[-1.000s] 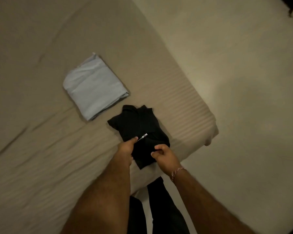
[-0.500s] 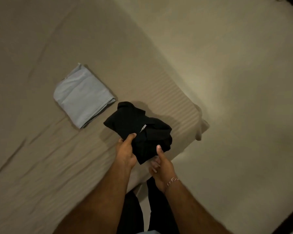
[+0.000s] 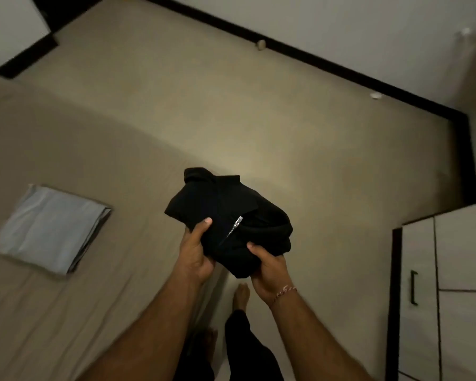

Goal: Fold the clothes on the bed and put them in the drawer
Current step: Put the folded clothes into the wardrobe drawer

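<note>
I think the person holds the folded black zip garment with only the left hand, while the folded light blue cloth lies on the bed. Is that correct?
Not quite. The head view shows both hands holding the folded black zip garment: the left hand grips its left side and the right hand its lower right corner. The folded light blue cloth does lie on the beige bed.

No readable text, labels or numbers anywhere.
</note>
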`<action>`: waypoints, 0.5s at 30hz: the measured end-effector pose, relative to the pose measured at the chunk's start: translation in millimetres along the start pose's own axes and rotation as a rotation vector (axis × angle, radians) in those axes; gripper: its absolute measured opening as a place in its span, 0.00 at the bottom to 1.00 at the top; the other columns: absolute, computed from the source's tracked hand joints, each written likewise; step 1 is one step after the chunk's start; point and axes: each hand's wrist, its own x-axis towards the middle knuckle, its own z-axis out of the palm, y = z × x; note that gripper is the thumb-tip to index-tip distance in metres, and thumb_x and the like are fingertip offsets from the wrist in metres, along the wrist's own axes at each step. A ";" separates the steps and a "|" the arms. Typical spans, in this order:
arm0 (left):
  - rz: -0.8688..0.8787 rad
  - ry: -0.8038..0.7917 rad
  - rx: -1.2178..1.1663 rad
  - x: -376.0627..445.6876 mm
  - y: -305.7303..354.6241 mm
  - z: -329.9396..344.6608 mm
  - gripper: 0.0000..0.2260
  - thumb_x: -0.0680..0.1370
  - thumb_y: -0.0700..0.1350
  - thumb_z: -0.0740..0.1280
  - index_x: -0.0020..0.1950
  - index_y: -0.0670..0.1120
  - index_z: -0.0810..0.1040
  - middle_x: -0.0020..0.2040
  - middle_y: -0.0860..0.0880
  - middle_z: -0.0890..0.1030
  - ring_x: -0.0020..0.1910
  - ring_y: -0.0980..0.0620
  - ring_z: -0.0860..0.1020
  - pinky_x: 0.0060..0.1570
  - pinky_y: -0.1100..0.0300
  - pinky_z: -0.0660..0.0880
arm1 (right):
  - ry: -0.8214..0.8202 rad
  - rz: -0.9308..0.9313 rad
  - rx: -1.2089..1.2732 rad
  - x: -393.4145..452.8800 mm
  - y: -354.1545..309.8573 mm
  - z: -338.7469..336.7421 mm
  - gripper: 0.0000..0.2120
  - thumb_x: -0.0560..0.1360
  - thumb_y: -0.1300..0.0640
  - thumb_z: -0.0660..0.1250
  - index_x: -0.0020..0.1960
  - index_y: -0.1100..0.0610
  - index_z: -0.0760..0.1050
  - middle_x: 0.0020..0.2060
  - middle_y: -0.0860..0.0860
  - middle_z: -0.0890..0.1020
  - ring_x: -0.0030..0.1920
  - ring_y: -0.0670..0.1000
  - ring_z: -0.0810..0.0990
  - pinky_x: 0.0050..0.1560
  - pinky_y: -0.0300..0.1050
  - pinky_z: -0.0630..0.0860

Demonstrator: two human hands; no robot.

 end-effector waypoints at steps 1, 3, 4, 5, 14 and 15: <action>-0.048 -0.053 0.004 -10.3 -5.6 10.7 0.28 0.76 0.46 0.75 0.75 0.47 0.74 0.69 0.42 0.80 0.68 0.38 0.79 0.69 0.39 0.73 | 0.029 -0.034 0.021 -15.8 -2.7 -22.0 0.20 0.78 0.70 0.67 0.69 0.60 0.77 0.61 0.59 0.84 0.61 0.61 0.84 0.59 0.59 0.81; -0.102 -0.105 0.068 -23.1 -17.6 27.5 0.28 0.76 0.49 0.75 0.74 0.45 0.75 0.69 0.41 0.80 0.68 0.38 0.79 0.69 0.39 0.73 | 0.091 -0.059 0.064 -42.4 -5.6 -64.3 0.21 0.77 0.71 0.67 0.69 0.60 0.77 0.62 0.59 0.84 0.62 0.61 0.83 0.59 0.57 0.81; -0.123 -0.117 0.130 -31.2 -28.7 37.9 0.28 0.76 0.49 0.76 0.74 0.45 0.75 0.69 0.41 0.80 0.67 0.38 0.80 0.68 0.40 0.74 | 0.133 -0.068 0.095 -58.6 -7.6 -87.4 0.21 0.77 0.71 0.67 0.68 0.60 0.78 0.61 0.59 0.84 0.62 0.61 0.83 0.58 0.55 0.81; -0.138 -0.141 0.208 -37.4 -41.2 46.1 0.27 0.75 0.47 0.76 0.72 0.44 0.76 0.68 0.41 0.81 0.66 0.39 0.80 0.67 0.41 0.75 | 0.167 -0.077 0.125 -73.4 -8.7 -109.6 0.20 0.77 0.71 0.67 0.67 0.59 0.79 0.61 0.59 0.84 0.62 0.60 0.83 0.57 0.54 0.81; -0.496 -0.508 0.791 -142.2 -250.7 121.3 0.18 0.80 0.43 0.68 0.69 0.43 0.78 0.64 0.41 0.83 0.63 0.39 0.81 0.63 0.42 0.77 | 0.588 -0.220 0.371 -252.0 9.6 -330.3 0.17 0.78 0.68 0.68 0.64 0.57 0.80 0.59 0.57 0.85 0.58 0.57 0.85 0.51 0.48 0.84; -0.516 -0.559 0.866 -159.9 -283.1 128.5 0.16 0.81 0.41 0.67 0.69 0.42 0.78 0.63 0.41 0.84 0.62 0.39 0.81 0.60 0.44 0.78 | 0.648 -0.230 0.400 -274.5 19.3 -358.3 0.17 0.78 0.67 0.69 0.65 0.57 0.79 0.59 0.58 0.85 0.58 0.57 0.85 0.52 0.49 0.84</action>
